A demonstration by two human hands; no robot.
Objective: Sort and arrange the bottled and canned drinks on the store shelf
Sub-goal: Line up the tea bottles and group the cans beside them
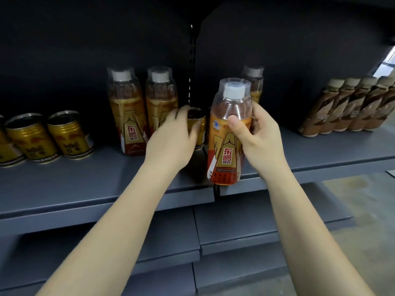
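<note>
From the head view, the right hand (259, 133) grips an orange drink bottle (229, 133) upright above the shelf (85, 184) edge, near centre. At its nine o'clock the blurred left hand (174, 137) seems wrapped around a gold can (197, 127), with two matching bottles (128, 112) standing behind.

Left hand (173, 135) blurred, half-hiding gold can (197, 127).

Grey floor (363, 221), dark back panel (85, 39)
</note>
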